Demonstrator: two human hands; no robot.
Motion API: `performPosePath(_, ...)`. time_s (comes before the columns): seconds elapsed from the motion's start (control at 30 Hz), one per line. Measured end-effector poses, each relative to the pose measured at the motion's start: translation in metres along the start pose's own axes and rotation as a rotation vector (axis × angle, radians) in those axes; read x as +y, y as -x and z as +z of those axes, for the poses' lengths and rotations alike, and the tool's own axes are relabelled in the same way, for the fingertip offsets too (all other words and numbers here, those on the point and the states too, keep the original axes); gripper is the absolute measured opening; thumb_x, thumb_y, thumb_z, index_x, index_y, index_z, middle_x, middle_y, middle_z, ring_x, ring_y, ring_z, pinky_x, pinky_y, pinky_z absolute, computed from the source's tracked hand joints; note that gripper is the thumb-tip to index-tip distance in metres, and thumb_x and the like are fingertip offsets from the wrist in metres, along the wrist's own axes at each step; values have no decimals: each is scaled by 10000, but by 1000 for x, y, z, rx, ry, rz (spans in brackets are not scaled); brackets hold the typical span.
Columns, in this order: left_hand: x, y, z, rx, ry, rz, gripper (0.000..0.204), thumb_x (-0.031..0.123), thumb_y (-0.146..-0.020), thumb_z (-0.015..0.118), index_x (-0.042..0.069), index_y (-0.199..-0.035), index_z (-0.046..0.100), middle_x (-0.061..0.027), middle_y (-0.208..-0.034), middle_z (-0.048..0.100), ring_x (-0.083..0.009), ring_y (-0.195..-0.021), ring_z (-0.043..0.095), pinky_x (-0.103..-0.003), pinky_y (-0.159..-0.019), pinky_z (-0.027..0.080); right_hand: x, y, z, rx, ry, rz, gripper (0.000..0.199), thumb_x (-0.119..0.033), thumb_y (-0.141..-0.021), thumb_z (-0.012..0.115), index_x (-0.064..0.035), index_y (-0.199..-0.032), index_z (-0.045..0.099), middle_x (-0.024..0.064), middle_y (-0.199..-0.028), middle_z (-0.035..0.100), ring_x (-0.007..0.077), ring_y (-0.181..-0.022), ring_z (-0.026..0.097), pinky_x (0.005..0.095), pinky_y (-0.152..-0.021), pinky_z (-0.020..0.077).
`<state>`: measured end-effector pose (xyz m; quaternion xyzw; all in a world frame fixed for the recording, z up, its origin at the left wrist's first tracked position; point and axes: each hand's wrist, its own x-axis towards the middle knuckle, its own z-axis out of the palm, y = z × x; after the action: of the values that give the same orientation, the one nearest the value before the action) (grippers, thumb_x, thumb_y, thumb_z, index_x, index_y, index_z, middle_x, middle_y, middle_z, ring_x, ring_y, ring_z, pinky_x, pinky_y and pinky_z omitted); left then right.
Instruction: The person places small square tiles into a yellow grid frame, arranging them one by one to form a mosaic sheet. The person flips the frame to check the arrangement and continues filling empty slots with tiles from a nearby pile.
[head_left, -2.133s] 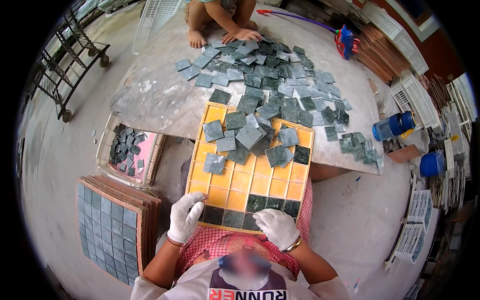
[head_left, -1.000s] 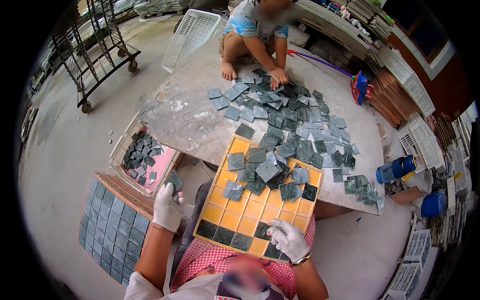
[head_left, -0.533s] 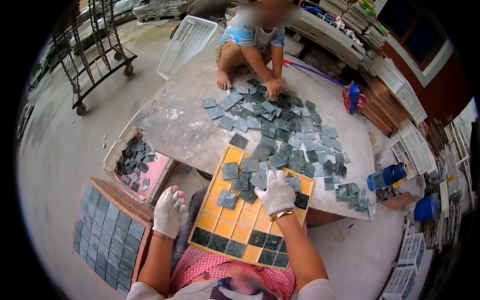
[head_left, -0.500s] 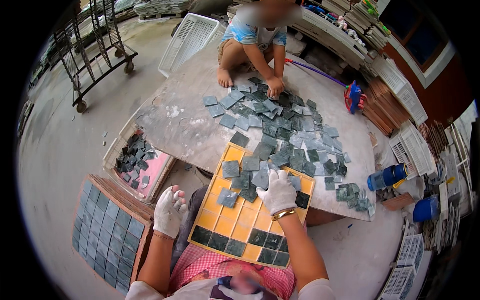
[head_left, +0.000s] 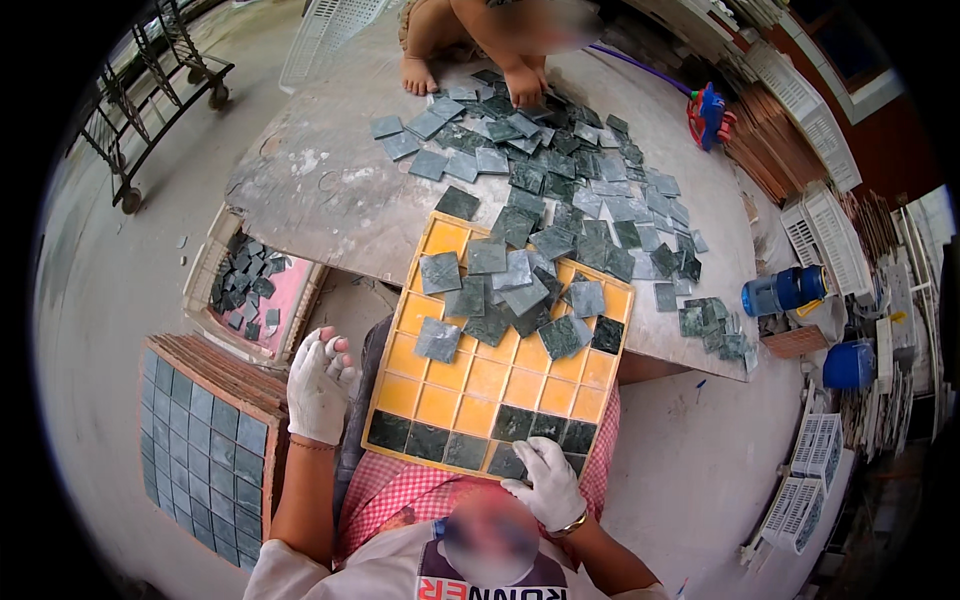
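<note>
Grey-green square tiles (head_left: 438,340) overlap on a yellow gridded tray (head_left: 480,379).

this was a tile workshop: loose, square grey-green stone tiles (head_left: 558,165) lay strewn at one o'clock over a broad, white-smudged grey work table (head_left: 310,200). at ten o'clock stood a black metal rack on castors (head_left: 152,143); at eight, a stack of reddish-brown boards faced with grey square tiles (head_left: 205,440); at two, piled flat brown slabs (head_left: 772,132); at four, white perforated plastic crates (head_left: 817,445).
</note>
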<state>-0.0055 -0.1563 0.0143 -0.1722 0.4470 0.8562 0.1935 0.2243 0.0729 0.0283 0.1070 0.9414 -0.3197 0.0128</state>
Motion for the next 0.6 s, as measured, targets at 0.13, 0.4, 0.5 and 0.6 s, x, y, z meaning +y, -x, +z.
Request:
performPosePath(0.13, 1, 2, 7, -11, 21, -3, 236, 247, -949, 511, 101, -1133, 523, -3, -937, 576, -91, -775, 549, -203, -684, 465, 7, -6, -13, 16, -263, 138, 552, -148, -729, 744, -21, -1212, 509, 155, -1133, 531, 256, -881, 619, 333, -732, 527)
performPosePath(0.4, 0, 11, 0, -18, -8, -2, 208, 241, -953, 506, 104, -1107, 537, -5, -929, 577, -96, -774, 553, -207, -676, 468, 3, -4, -1, 51, 113, -142, 382, -211, -754, 696, -60, -1080, 566, 81, -950, 556, 231, -823, 598, 324, -665, 510)
performPosePath(0.5, -9, 17, 9, -53, -12, -21, 180, 219, -957, 501, 103, -1090, 538, -9, -916, 584, -99, -765, 560, -208, -665, 476, 0, -5, -6, -71, 104, -77, 345, -211, -761, 679, -85, -1064, 573, 65, -923, 545, 230, -811, 601, 331, -667, 509)
performPosePath(0.6, -17, 21, 22, -109, -20, -40, 149, 185, -962, 489, 92, -1068, 536, -22, -887, 595, -108, -737, 579, -213, -646, 488, 4, -15, -15, -92, 82, -133, 305, -202, -777, 660, -98, -1051, 576, 62, -920, 540, 228, -807, 605, 328, -662, 511)
